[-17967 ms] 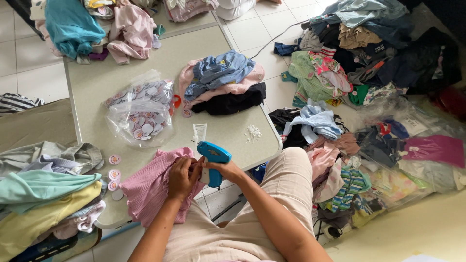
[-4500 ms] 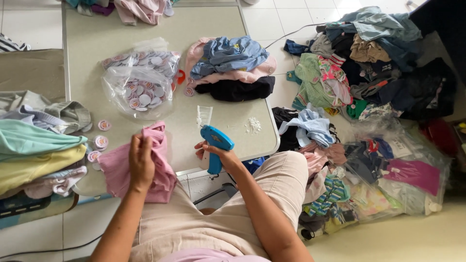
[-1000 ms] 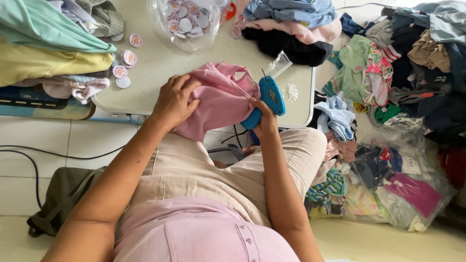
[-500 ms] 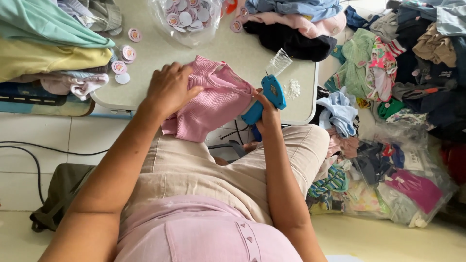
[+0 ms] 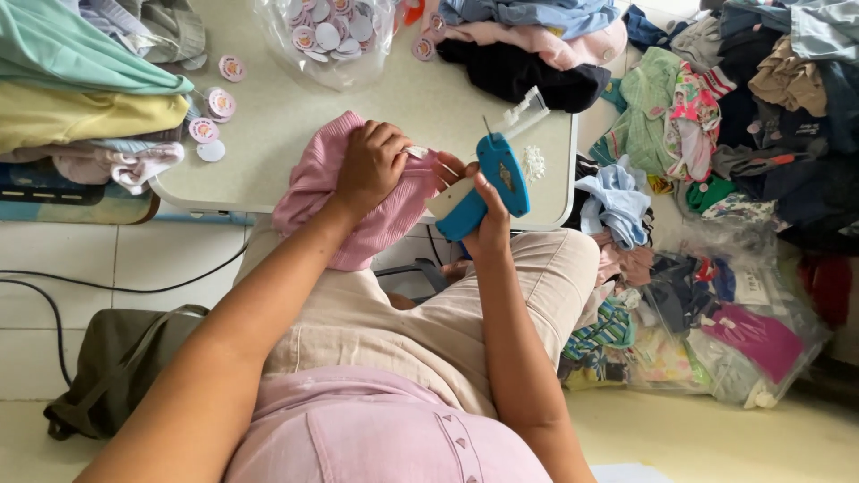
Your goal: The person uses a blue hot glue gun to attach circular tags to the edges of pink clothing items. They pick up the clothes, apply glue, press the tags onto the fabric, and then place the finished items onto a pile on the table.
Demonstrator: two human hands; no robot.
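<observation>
My left hand [image 5: 374, 165] clenches the ribbed pink cotton garment [image 5: 358, 210] at the counter [image 5: 295, 152] edge. My right hand [image 5: 479, 210] grips the blue plastic tagging gun [image 5: 490, 183] just right of it, needle slanting up and away.

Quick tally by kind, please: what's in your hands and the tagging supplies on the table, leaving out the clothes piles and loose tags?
pink garment, held by the left hand: 1
blue tagging gun, held by the right hand: 1
clear bag of round tags: 1
small heap of white fasteners: 1
Total: 4
</observation>
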